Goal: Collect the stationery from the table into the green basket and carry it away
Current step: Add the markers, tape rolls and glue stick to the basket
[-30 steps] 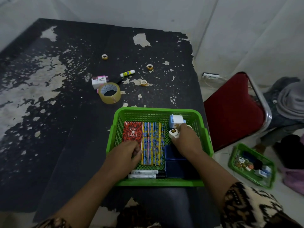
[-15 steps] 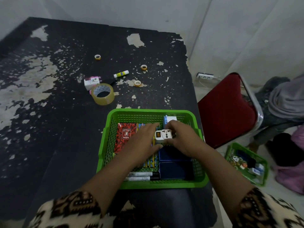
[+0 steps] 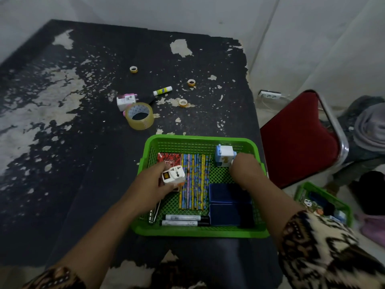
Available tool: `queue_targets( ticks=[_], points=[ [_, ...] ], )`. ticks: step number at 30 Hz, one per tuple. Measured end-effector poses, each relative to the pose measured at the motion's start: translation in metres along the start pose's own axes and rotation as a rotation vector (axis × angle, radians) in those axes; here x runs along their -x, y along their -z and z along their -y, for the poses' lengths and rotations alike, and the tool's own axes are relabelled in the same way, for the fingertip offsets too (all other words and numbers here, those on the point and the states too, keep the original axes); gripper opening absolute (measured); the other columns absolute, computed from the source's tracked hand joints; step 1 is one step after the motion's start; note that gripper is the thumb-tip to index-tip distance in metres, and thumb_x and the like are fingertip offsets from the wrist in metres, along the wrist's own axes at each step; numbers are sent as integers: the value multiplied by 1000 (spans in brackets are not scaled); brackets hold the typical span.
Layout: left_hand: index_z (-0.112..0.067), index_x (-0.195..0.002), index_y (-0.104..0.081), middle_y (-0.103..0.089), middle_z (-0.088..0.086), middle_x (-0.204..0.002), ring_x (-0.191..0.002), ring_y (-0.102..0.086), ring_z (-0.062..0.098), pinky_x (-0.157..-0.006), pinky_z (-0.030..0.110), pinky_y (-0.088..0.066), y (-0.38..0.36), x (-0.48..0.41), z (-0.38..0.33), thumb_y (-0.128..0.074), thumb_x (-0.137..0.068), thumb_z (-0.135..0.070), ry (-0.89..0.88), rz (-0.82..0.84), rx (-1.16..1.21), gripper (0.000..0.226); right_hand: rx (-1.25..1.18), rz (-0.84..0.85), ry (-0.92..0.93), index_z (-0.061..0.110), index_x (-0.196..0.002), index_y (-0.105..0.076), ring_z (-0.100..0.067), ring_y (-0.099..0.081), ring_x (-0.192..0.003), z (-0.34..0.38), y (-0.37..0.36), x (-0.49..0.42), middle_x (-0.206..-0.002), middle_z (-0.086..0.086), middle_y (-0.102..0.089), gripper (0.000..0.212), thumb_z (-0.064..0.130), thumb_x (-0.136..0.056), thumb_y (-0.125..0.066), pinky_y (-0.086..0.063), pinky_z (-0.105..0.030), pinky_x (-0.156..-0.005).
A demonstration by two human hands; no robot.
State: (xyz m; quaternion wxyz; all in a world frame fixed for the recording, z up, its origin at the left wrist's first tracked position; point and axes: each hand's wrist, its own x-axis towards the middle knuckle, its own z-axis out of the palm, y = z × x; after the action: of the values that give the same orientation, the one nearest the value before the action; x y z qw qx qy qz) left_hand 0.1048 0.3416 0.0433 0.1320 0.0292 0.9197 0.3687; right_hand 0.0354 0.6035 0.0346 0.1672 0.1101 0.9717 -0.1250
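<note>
My left grip [image 3: 155, 184] holds the white adapter [image 3: 173, 175] above the green basket [image 3: 200, 232], near the right edge of the desk [image 3: 62, 163]; my right grip [image 3: 242, 168] hides its fingers, so I cannot tell.

Basket [image 3: 198, 233] on table [image 3: 83, 163], lower centre of frame, by the table's right edge.

In basket, left to right: card pack [image 3: 169, 158], pencil row [image 3: 196, 184], two boxes [image 3: 229, 193], one nearer than the other. Markers [image 3: 183, 217] lie crosswise along the near wall. Block [image 3: 224, 154] in upper-right corner, right hand [image 3: 243, 170] just beside it. Left hand [image 3: 152, 184] holds adapter [image 3: 174, 174] over the card pack.

Above the basket, on the table: big tape roll [image 3: 140, 116], second adapter [image 3: 126, 100] just behind it, glue stick [image 3: 162, 90] further right. Near small roll [image 3: 183, 102], middle small roll [image 3: 191, 82] and far small roll [image 3: 133, 69] lie beyond.

Chair [image 3: 298, 140] right of table. Second basket [image 3: 341, 207] on the floor below it.
</note>
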Motion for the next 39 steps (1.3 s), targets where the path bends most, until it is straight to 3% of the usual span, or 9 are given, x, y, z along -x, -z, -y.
queue_targets(
  ticks=[3, 11, 15, 19, 24, 30, 32, 35, 39],
  points=[
    [-32, -112, -54, -63, -12, -89, -71, -59, 2, -56, 25, -46, 6, 8, -4, -72, -88, -37, -12, 61, -150, 31, -13, -51, -8, -3, -106, -67, -35, -66, -99, -1, -4, -3, -110, -22, -68, 24, 8, -90, -52, -50, -32, -73],
    [-22, -114, -45, -64, 0, -101, -78, -50, 16, -63, 31, -41, -5, 10, -13, -64, -89, -52, -73, 194, -603, 44, -56, -61, -27, 4, -100, -66, -35, -64, -94, -4, 12, 4, -105, -16, -68, 25, 23, -84, -68, -41, -30, -65],
    [-19, -115, -46, -60, 2, -93, -77, -47, 16, -64, 30, -39, -15, 7, -6, -61, -91, -52, -72, 165, -572, 43, -44, -104, -31, 3, -98, -66, -35, -65, -89, -3, 25, 12, -102, -17, -67, 29, 27, -82, -71, -43, -30, -63],
    [-18, -115, -52, -52, 0, -111, -91, -45, 12, -75, 27, -42, -17, 3, 0, -69, -87, -47, -49, 136, -492, 43, -49, -113, -38, 7, -86, -62, -32, -58, -75, -1, 41, 26, -97, -16, -65, 25, 28, -81, -72, -43, -31, -63],
    [-22, -98, -48, -62, 0, -104, -83, -54, 13, -60, 23, -37, -10, 1, 2, -75, -86, -24, 41, 186, -259, 30, -75, -149, 26, 11, -80, -53, -32, -57, -76, 5, 59, 51, -85, -11, -55, 33, 38, -80, -73, -43, -32, -63],
    [-15, -116, -48, -67, 8, -110, -90, -62, 21, -73, 31, -48, -20, 1, 0, -66, -91, -20, 8, 191, -534, 31, -83, -106, 109, 14, -64, -43, -18, -47, -58, 20, 61, 66, -63, 2, -45, 42, 42, -81, -70, -34, -26, -49],
    [-15, -115, -51, -68, 8, -110, -93, -65, 22, -76, 34, -53, -20, 0, 1, -66, -90, -19, -2, 180, -573, 29, -91, -55, 146, 12, -67, -48, -12, -46, -54, 25, 55, 69, -69, -2, -53, 41, 44, -81, -70, -30, -24, -42],
    [-18, -113, -52, -68, 6, -110, -95, -65, 22, -77, 35, -53, -16, -1, 3, -68, -88, -17, -7, 179, -609, 30, -122, 88, 192, 8, -93, -64, -11, -52, -57, 32, 47, 76, -79, -3, -59, 42, 47, -79, -72, -36, -21, -41],
    [-18, -111, -53, -67, 2, -109, -94, -64, 19, -72, 31, -51, -6, 1, -3, -72, -87, -33, 21, 194, -455, 34, -180, 221, 233, 9, -94, -67, -19, -61, -79, 37, 41, 84, -92, -7, -66, 36, 42, -78, -74, -44, -30, -59]
  ],
)
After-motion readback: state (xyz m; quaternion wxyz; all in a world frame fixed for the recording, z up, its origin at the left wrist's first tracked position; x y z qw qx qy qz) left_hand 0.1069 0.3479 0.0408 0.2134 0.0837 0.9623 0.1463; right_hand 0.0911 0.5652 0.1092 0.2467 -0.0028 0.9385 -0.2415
